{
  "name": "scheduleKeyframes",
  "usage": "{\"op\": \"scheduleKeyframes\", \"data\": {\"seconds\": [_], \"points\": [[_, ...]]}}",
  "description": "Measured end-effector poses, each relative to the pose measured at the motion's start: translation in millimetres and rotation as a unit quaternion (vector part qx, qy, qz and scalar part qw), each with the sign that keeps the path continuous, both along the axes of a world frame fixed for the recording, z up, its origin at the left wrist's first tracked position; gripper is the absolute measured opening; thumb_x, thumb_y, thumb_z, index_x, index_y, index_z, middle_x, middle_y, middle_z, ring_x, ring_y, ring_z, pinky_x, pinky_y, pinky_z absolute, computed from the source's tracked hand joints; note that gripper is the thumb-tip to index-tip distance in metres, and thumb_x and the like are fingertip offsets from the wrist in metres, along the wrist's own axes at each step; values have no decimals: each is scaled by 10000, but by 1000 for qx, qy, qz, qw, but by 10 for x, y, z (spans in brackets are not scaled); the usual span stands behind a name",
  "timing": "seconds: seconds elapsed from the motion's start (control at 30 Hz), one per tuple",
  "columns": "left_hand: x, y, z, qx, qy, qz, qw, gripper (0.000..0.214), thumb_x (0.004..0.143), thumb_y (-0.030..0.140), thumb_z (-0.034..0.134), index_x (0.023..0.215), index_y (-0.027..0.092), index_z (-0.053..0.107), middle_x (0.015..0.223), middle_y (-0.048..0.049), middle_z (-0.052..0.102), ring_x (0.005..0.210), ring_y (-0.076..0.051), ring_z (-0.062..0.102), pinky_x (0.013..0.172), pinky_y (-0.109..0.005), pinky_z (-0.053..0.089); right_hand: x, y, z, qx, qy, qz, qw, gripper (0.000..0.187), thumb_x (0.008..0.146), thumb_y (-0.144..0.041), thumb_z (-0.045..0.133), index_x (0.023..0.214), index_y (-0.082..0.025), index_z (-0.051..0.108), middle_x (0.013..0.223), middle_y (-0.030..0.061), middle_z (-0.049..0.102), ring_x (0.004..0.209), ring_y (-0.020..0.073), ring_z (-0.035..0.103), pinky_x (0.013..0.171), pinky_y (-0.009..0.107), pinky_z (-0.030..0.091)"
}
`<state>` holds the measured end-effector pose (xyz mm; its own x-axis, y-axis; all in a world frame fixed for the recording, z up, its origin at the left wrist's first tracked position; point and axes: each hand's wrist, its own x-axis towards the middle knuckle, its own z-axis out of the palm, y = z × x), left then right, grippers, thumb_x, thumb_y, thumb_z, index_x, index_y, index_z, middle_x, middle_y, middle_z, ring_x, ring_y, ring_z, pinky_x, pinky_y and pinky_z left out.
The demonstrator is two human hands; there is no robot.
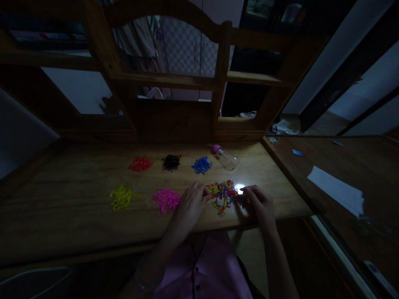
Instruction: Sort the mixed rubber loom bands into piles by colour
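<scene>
Nearest the person, the mixed heap (223, 192) of small coloured pieces lies on the wooden desk (77, 191) between both hands, probably so either can reach it. The left hand (191, 200) bends its fingers at the heap's left edge, the right hand (261, 202) at its right; whether either grips a piece cannot be told. Left of the heap sit the pink pile (166, 200) and yellow pile (121, 197); beyond and leftward, the blue pile (201, 165), black pile (171, 162) and red pile (140, 164), apparently separated by colour. Behind the heap lies a bottle (227, 160), seemingly set aside.
</scene>
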<state>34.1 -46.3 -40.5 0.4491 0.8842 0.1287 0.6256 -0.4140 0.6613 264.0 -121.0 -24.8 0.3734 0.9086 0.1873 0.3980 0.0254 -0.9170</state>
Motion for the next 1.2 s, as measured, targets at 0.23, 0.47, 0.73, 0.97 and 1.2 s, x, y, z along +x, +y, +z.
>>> {"op": "scheduleKeyframes", "data": {"seconds": [0.23, 0.47, 0.73, 0.97, 1.2], "points": [[14, -31, 18, -22, -58, 9, 998, 50, 873, 224, 559, 830, 204, 545, 879, -29, 592, 879, -200, 556, 792, -329, 437, 6, 2, -8, 5, 1, 3, 1000, 252, 899, -402, 565, 847, -202, 709, 807, 24, 660, 759, 180, 619, 670, 264, 449], [28, -33, 86, -41, -118, 31, 992, 63, 877, 244, 553, 839, 196, 570, 903, -35, 589, 853, -186, 573, 758, -303, 448, 14, 9, -28, 3, 6, 4, 1000, 247, 905, -397, 561, 848, -202, 702, 753, 12, 634, 704, 168, 598, 643, 262, 435], [44, -34, 129, -83, -133, 38, 987, 97, 802, 252, 652, 744, 186, 610, 771, -8, 629, 701, -157, 579, 637, -263, 427, 11, 10, -38, 1, 5, -1, 1000, 250, 906, -395, 560, 848, -198, 702, 755, 16, 628, 715, 172, 591, 633, 258, 426], [-6, -42, 114, -102, -139, 58, 983, 57, 823, 237, 647, 793, 193, 629, 777, 6, 666, 724, -154, 620, 689, -262, 451, 18, 7, -44, 6, 15, 8, 1000, 226, 905, -380, 576, 853, -196, 695, 718, -3, 593, 697, 152, 572, 635, 246, 414], [-42, 6, 60, 19, -40, 65, 997, 86, 829, 143, 634, 783, 186, 577, 888, -22, 608, 866, -183, 574, 778, -296, 441, 12, 5, -41, 6, 10, 6, 1000, 223, 911, -361, 570, 851, -190, 701, 743, 3, 605, 703, 146, 567, 640, 242, 411]]}}
